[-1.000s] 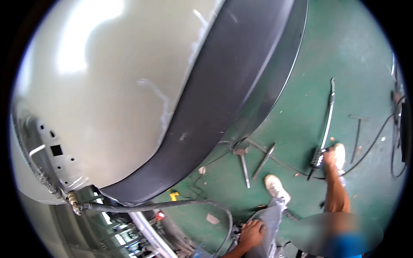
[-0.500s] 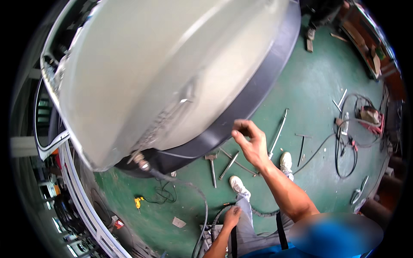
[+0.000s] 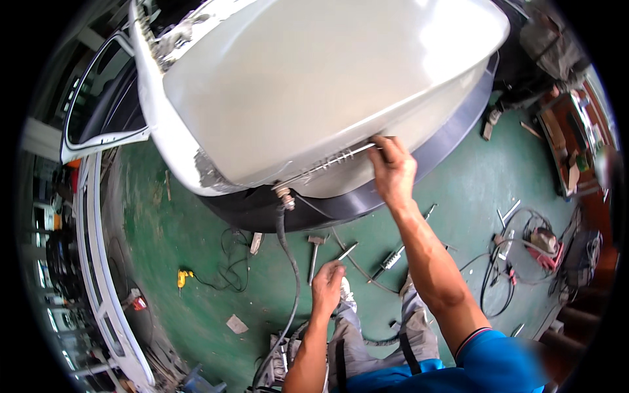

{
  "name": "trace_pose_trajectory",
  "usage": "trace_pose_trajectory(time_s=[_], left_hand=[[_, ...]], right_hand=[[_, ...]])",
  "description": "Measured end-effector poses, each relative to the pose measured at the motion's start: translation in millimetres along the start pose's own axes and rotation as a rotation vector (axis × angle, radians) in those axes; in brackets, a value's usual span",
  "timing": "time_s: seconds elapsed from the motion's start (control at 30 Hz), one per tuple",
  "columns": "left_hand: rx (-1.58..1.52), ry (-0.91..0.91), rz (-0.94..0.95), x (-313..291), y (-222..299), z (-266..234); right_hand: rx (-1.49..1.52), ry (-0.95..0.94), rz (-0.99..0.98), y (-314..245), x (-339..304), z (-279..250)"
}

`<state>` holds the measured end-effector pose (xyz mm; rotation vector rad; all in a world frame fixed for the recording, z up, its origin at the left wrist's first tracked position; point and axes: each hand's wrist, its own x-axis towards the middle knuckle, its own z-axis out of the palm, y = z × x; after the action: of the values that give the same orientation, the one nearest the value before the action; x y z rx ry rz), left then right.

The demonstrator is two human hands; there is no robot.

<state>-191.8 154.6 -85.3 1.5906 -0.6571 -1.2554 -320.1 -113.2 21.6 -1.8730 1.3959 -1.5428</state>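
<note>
In front of me is a pale car panel (image 3: 314,85) with a dark lower bumper (image 3: 347,208). A row of small metal pull tabs (image 3: 331,159) stands along the panel's lower crease, with a thin metal rod (image 3: 364,148) running through them. My right hand (image 3: 394,169) pinches the rod's right end. At the rod's left end, a clamp (image 3: 284,196) sits on the panel edge, and a thick grey cable (image 3: 282,236) hangs from it. My left hand (image 3: 327,281) hovers above the floor near my leg, fingers curled; whatever may be inside is hidden.
A hammer (image 3: 315,252), a metal bar (image 3: 348,251) and a slide puller (image 3: 391,260) lie on the green floor. A yellow power tool (image 3: 183,279) is at left. Looped cables (image 3: 491,278) lie at right, near a wooden cart (image 3: 557,141). Another person (image 3: 547,49) stands at far right.
My right hand has moved onto the rod at the panel and closed on its end. My left hand has risen forward from beside my knee. The view has shifted, showing more of the panel.
</note>
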Motion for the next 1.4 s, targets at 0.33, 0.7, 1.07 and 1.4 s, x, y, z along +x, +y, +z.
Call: trace_pose_trajectory(time_s=[0.33, 0.7, 1.07, 1.4], left_hand=[[0.223, -0.071, -0.110, -53, -23, -3], [-0.563, 0.013, -0.111, -61, 12, 48], [-0.905, 0.293, -0.056, -25, 99, -18], [-1.172, 0.206, 0.017, 64, 218, -22]], right_hand=[[-0.007, -0.136, 0.425, 89, 17, -136], [0.368, -0.850, 1.100, -17, -236, -147], [-0.289, -0.479, -0.570, -153, -12, -26], [-0.649, -0.560, -0.784, -189, 39, 60]])
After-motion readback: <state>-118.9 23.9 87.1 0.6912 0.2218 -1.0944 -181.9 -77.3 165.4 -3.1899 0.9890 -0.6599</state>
